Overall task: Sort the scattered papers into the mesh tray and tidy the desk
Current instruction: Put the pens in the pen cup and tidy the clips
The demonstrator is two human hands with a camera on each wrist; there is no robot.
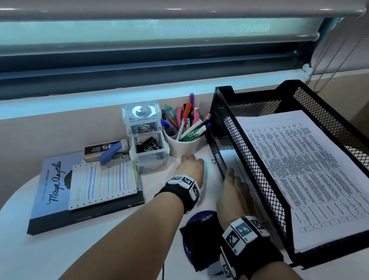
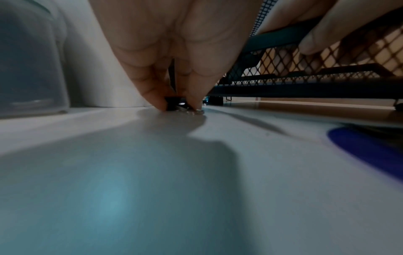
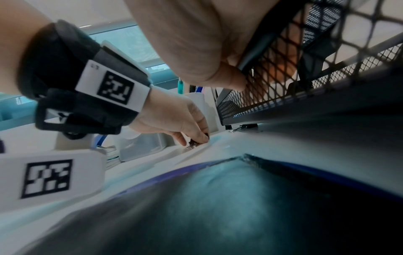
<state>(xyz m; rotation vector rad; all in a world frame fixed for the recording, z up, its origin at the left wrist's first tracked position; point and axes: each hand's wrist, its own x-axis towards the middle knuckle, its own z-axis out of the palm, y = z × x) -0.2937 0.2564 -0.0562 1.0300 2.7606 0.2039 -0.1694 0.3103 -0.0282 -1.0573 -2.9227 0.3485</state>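
Crowding left hand: cup, mesh tray

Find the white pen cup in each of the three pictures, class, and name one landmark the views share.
Head view: the white pen cup stands centre, just beyond the left hand.
Left wrist view: its wall fills the upper left, behind the fingers.
Right wrist view: a sliver shows centre, above the left hand.
Shared landmark: the black mesh tray, to its right.
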